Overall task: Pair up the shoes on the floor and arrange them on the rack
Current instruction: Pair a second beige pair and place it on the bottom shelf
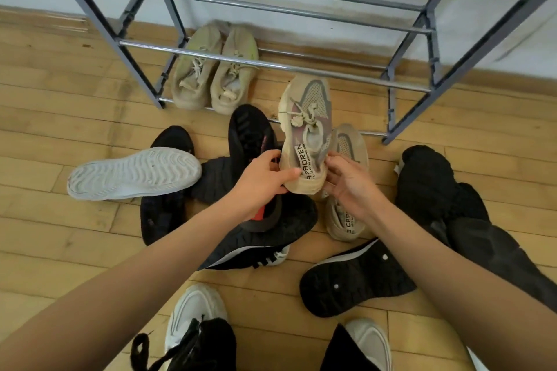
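A beige sneaker with grey mesh and a "CAPAOREN" heel tab (306,123) is lifted off the floor, toe pointing at the rack. My left hand (262,181) grips its heel from the left and my right hand (346,181) holds the heel from the right. Its matching beige shoe (346,214) lies on the floor just below my right hand. A beige pair (211,72) sits side by side on the bottom tier of the grey metal rack (271,65). Several black shoes (253,135) lie piled on the floor beneath my hands.
A white-soled shoe (132,173) lies sole up at the left. A black shoe (358,277) lies sole up at lower right, with more black shoes (428,187) at far right. My own white sneakers (193,313) stand at the bottom. The floor is wooden planks (60,117).
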Available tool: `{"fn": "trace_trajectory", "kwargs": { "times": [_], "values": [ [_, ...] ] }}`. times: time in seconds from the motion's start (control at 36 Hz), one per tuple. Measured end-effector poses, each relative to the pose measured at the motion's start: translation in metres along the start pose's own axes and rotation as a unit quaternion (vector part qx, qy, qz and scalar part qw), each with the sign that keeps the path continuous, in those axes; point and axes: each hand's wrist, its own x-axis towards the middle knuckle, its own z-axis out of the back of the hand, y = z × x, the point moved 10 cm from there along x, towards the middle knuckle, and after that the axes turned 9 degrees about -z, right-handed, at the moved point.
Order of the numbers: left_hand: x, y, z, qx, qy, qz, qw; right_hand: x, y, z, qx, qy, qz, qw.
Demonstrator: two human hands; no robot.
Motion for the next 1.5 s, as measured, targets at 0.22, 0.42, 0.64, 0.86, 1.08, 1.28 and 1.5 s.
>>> {"fn": "trace_trajectory", "kwargs": {
  "times": [0.22,0.42,0.64,0.86,1.08,1.28,1.5],
  "values": [
    [0.013,0.003,-0.014,0.113,0.003,0.015,0.993,-0.002,-0.004,0.047,-0.129,-0.072,-0.069,0.987],
    [0.018,-0.003,-0.028,0.302,0.014,-0.054,0.952,-0.01,0.011,0.105,-0.483,-0.275,-0.062,0.829],
    [0.02,0.002,-0.03,0.347,0.01,-0.065,0.936,0.004,-0.012,0.098,-0.524,-0.179,-0.129,0.823],
    [0.02,0.002,-0.028,0.337,0.012,-0.052,0.94,0.006,-0.024,0.108,-0.426,-0.153,-0.196,0.87],
    [0.019,0.005,-0.022,0.207,-0.009,-0.023,0.978,-0.005,-0.014,0.107,-0.404,-0.131,-0.236,0.874],
    [0.022,-0.001,-0.004,0.102,-0.066,-0.028,0.992,-0.008,0.034,0.095,-0.398,-0.184,-0.068,0.896],
    [0.061,-0.025,0.007,0.084,-0.091,-0.024,0.992,0.015,0.078,0.085,-0.486,-0.248,-0.01,0.838]
  ]
}}
